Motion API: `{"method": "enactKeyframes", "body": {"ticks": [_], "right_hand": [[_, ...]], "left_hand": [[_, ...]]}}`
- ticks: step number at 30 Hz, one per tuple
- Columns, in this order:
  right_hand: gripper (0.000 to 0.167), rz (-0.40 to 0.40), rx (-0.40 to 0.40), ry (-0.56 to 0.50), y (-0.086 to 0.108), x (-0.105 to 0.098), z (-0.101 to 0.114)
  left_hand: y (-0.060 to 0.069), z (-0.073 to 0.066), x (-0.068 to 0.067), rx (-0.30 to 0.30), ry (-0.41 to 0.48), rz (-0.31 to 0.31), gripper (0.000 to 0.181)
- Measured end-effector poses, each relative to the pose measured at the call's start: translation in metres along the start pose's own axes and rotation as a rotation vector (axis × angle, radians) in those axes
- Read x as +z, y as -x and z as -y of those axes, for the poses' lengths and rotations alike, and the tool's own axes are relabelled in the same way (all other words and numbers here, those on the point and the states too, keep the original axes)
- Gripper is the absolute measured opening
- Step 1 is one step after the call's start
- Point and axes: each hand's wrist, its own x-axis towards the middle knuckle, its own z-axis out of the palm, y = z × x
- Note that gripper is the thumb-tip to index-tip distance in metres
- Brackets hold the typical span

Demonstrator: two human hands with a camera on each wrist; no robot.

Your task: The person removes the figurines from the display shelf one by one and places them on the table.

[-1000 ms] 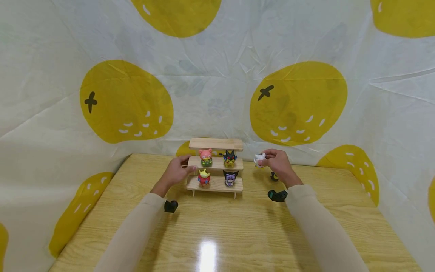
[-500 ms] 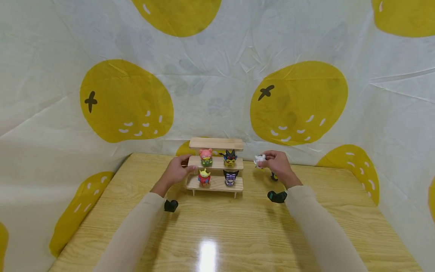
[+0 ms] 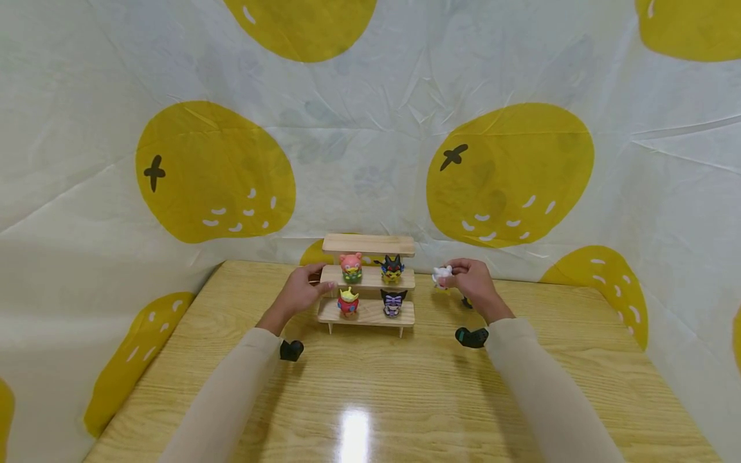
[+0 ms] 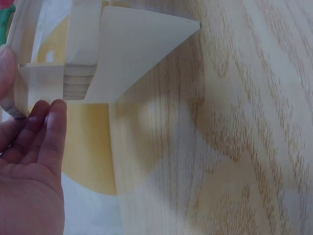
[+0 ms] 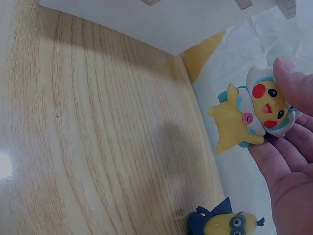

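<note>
A three-tier wooden display shelf point(image 3: 367, 244) stands on the table. My left hand point(image 3: 298, 294) grips its left end at the middle tier, thumb on top; in the left wrist view the fingers point(image 4: 54, 122) reach under the plank. To the right of the shelf, my right hand point(image 3: 476, 283) holds a Pikachu figurine point(image 5: 232, 125) in a white hood, raised off the table, with the thumb on its head. On the middle tier sit a pink figurine point(image 3: 350, 269) and a black-hooded figurine point(image 3: 391, 271). The lowest tier bears a red-and-yellow figurine point(image 3: 348, 303) and a black-and-purple figurine point(image 3: 392, 304).
A Minion figurine point(image 5: 222, 224) in dark blue stands on the table below my right hand, partly hidden in the head view. Dark wrist-camera parts point(image 3: 471, 337) show beside both wrists. A cloth with large yellow fruit prints point(image 3: 359, 161) hangs behind the wooden table point(image 3: 370, 379).
My right hand keeps the Pikachu figurine in nearly the same spot, and the figurine has turned slightly between the fingers. The left hand and the shelf have stayed still.
</note>
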Motion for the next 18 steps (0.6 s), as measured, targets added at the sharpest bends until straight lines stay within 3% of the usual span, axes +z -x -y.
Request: {"method": "enactKeyframes", "body": {"ticks": [18], "right_hand": [[0.044,-0.019,-0.004,-0.007,-0.0028,0.0023,-0.0073]], "left_hand": [[-0.0009,0.0008,0.0001,0.008,0.001,-0.003,0.062]]}}
